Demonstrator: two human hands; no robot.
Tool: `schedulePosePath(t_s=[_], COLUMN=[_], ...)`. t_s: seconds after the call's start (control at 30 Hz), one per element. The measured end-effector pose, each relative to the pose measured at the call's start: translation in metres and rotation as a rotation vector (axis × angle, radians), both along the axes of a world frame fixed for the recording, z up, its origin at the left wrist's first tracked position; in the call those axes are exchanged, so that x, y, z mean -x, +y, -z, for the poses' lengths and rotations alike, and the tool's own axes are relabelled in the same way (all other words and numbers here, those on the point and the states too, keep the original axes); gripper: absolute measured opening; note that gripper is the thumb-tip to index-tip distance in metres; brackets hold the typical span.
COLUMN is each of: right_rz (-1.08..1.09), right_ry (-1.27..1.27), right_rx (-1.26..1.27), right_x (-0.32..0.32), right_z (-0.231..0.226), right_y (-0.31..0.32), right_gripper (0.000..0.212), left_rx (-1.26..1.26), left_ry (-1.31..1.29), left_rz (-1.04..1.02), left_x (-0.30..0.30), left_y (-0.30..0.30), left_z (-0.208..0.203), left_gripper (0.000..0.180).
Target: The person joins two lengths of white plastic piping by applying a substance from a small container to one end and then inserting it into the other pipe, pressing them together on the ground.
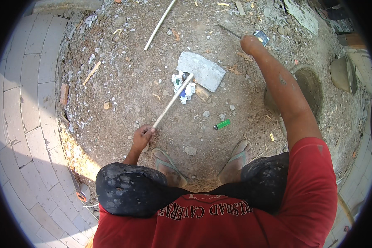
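While the left hand (142,137) sits on the near left side of the grey block (202,71), its fingers are wrapped round the near end of a pale stick (172,101), probably to steady it as it slants up to the block's left edge. Whether the tip rests on the block or hangs just above, I cannot tell. A green lighter (222,124) lies nearer than the block, to its right. Crumpled white paper (190,89) sits by the block's near left side — partly hidden under the stick, its contents hard to make out. Beyond the block to the right, the right hand (251,44) clenches a thin dark blade (230,31), seemingly kept clear of the stick — the fist hides any handle. Beyond the block to the left, a second stick (160,25) is cut off by the upper edge.
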State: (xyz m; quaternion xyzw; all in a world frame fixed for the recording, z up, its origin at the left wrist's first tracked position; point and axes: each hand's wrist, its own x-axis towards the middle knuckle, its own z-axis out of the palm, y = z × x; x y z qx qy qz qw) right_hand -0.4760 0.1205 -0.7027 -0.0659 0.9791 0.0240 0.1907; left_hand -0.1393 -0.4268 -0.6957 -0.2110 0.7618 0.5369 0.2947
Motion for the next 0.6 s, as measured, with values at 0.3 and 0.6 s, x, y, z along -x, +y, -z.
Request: schedulePosePath(t_s=[0.3,0.6], right_rz=[-0.032,-0.077], right_ry=[-0.032,-0.009], right_rx=[-0.019,0.002], right_x=[0.0,-0.003], right_z=[0.0,-0.006], right_y=[0.003,0.0], right_gripper=[0.028,0.029], left_rx=[0.04,0.251], left_ry=[0.015,0.185], left_rz=[0.043,0.253], left_x=[0.004,0.009], left_y=[-0.001,-0.021], left_z=[-0.018,-0.022], left_gripper=[0.023,0.031])
